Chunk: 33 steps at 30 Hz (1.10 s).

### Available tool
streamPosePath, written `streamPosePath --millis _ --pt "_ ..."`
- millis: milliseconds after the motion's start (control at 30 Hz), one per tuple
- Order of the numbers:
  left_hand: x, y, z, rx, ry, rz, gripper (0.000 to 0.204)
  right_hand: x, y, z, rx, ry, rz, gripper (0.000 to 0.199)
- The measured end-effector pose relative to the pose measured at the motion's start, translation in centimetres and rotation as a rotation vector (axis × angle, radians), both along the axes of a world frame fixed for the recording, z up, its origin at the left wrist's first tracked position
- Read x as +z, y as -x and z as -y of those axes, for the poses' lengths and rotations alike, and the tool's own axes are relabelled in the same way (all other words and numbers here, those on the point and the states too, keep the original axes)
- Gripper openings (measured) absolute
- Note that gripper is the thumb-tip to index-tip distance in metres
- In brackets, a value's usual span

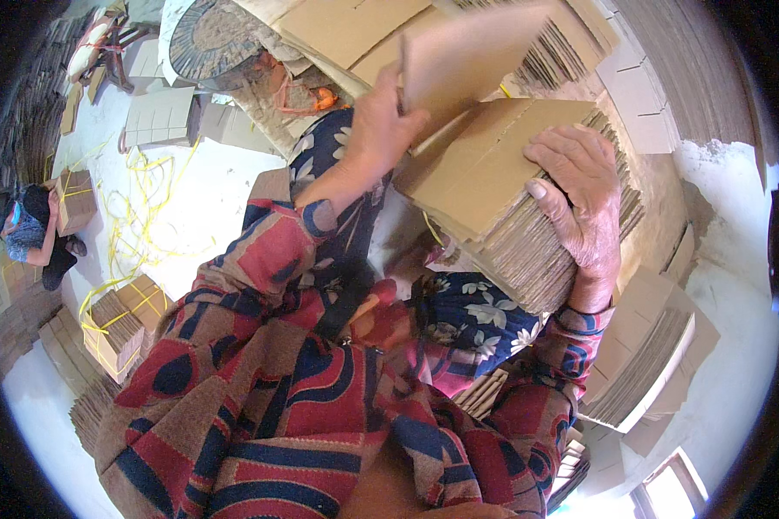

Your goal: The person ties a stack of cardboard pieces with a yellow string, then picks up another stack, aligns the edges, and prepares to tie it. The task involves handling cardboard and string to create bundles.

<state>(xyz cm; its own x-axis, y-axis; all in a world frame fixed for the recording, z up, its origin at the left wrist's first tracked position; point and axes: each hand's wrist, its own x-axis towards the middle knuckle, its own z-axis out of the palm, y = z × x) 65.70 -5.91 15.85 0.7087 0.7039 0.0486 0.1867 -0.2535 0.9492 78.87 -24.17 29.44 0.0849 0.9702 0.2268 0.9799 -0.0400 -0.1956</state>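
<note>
My left hand [376, 130] is closed on the edge of a brown cardboard sheet [476, 65], which is raised at a slant and blurred by motion. Just below and to the right of it sits a thick stack of cardboard sheets [493, 160], tilted, its layered edges facing right and toward me. Over the right side of this stack my right hand [584, 186] is clasped, fingers bent on the top sheet and thumb along the layered edge. A yellow strap [432, 228] shows at the stack's left side.
More cardboard stacks [363, 26] lie ahead, and others [640, 355] stand at right. Loose yellow strapping [147, 208] spreads over the floor at left, near a strapped bundle [125, 329]. A person [39, 225] crouches at far left with hands on another strapped bundle [76, 201].
</note>
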Motion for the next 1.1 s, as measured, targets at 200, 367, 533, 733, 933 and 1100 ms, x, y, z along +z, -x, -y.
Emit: streamPosePath --millis 200,367,533,733,933,1100 --pt "3.2 0.2 -4.0 0.136 0.156 0.480 0.027 -0.3 -0.1 -0.1 -0.010 -0.009 -0.006 0.035" --pt "11.6 0.2 -9.5 -0.282 -0.514 0.197 0.006 -0.4 -0.3 0.1 -0.004 -0.015 -0.005 0.034" --pt "12.6 -3.7 -8.2 -0.636 -0.569 -0.113 0.010 -0.4 -0.2 0.0 -0.004 -0.027 -0.021 0.035" --pt "9.1 -6.7 -4.3 -0.740 -0.546 -0.251 0.031 -0.2 0.1 -0.1 -0.037 -0.066 -0.093 0.035" --pt "5.8 -8.0 -1.2 -0.682 -0.033 0.008 0.046 -0.5 -0.3 -0.1 0.016 -0.050 -0.059 0.034" --pt "2.1 -4.5 -2.0 -0.701 0.360 0.123 0.062 -0.4 -0.1 -0.2 -0.009 -0.079 -0.078 0.028"
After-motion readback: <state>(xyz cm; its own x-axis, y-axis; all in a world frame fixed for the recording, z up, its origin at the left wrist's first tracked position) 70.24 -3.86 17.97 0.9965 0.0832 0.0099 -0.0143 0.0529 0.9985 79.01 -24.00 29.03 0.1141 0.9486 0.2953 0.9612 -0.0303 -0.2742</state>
